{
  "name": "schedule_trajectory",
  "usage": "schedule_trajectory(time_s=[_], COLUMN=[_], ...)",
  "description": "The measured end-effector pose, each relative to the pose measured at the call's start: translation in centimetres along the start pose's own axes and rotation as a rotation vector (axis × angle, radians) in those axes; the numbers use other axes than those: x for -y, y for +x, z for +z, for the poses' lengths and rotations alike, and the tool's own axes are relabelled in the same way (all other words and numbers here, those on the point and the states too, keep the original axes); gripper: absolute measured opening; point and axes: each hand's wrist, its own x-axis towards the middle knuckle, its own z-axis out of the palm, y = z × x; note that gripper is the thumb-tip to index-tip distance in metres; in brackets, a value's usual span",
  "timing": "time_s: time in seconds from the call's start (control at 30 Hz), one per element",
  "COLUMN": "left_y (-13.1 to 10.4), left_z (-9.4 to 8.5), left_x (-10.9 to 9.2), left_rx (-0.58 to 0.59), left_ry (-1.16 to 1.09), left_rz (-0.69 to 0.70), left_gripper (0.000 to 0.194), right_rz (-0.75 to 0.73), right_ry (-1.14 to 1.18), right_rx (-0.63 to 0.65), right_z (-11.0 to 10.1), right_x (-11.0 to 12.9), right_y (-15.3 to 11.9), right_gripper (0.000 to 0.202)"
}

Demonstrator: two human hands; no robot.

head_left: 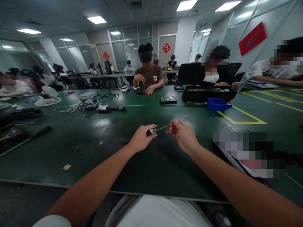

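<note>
Above the green table, my left hand is closed around a small round part with a pale rim and a dark inside. My right hand pinches the red handle of a thin screwdriver. Its metal shaft points left, and the tip is at the round part; whether it touches a screw is too small to tell. Both hands are raised in the middle of the view, a short gap apart.
A blue bin stands right of centre, by a black tray. Beyond my hands lie a hard drive and a black tool. A long screwdriver lies at left. A person sits opposite.
</note>
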Motion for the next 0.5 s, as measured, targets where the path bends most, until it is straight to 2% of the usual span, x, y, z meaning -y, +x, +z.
schedule_trajectory(time_s=[0.1,0.2,0.5], left_y=[0.0,0.0,0.1], left_z=[0.0,0.0,0.1], left_x=[-0.1,0.1,0.1], left_rx=[-0.001,-0.005,-0.015], left_ry=[0.010,0.010,0.029], left_rz=[-0.006,0.008,0.023], left_gripper=[0.042,0.042,0.043], right_rz=[-0.143,-0.273,-0.463], right_ry=[-0.092,-0.261,-0.539], right_rx=[-0.063,-0.040,0.018], right_z=[0.2,0.5,0.6], right_x=[0.7,1.4,1.2], right_y=[-0.5,-1.2,-2.2], right_gripper=[0.028,0.027,0.018])
